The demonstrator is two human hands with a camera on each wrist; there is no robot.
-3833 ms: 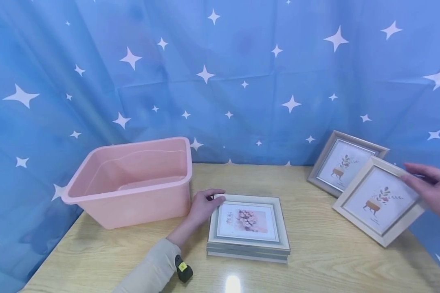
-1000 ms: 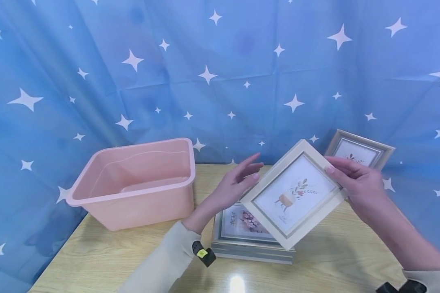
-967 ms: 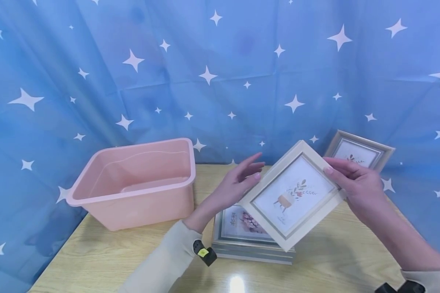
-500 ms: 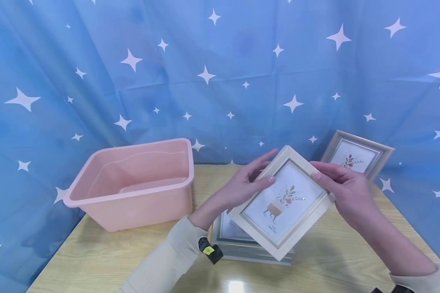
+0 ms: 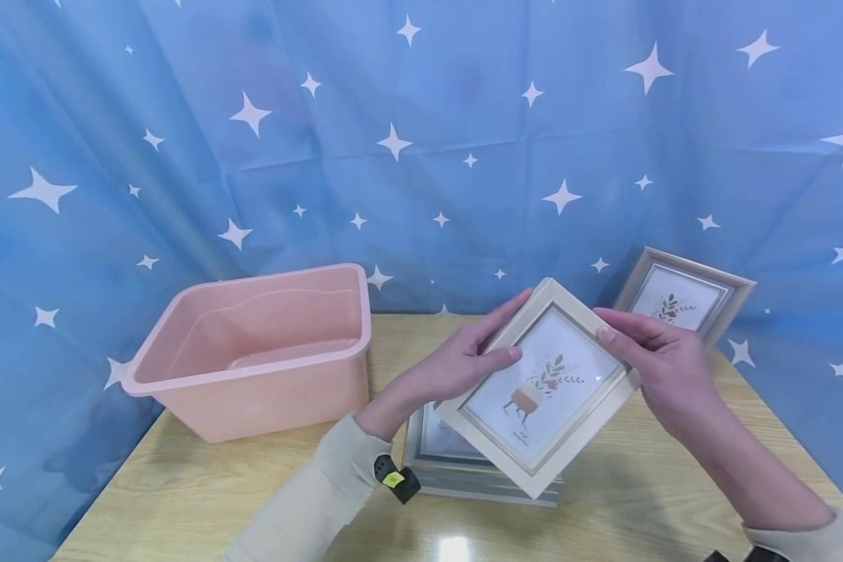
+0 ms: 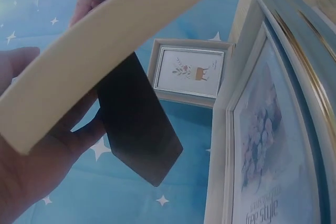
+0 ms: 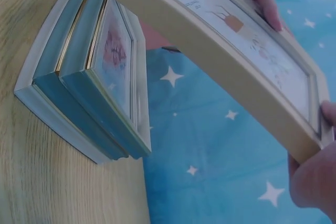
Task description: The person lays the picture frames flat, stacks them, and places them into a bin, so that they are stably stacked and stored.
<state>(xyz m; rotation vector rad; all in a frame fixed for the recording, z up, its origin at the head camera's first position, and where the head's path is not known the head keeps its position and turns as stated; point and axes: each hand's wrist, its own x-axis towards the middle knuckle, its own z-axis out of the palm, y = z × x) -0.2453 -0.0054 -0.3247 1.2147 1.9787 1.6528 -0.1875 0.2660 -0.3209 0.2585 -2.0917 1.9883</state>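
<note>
A cream picture frame (image 5: 541, 390) with a plant-pot print is held tilted above a stack of picture frames (image 5: 478, 480). My right hand (image 5: 663, 363) pinches its upper right edge, thumb on the front and fingers behind. On the opposite edge my left hand (image 5: 460, 363) holds it, the thumb over the front border. From behind, in the left wrist view, a dark stand leg (image 6: 139, 124) shows on the frame's back. The right wrist view shows the stack's blue-grey edges and the top frame's flower picture (image 7: 116, 51), partly covered in the head view.
A pink plastic bin (image 5: 281, 398) stands at the left on the wooden table (image 5: 253, 499). At the back right, a silver-brown picture frame (image 5: 734, 290) leans near the starry blue curtain (image 5: 464, 101).
The cream frame has come from the right side to over the stack in my right hand. My left hand has left the stack and taken the frame's left edge. The last half second is nearly still.
</note>
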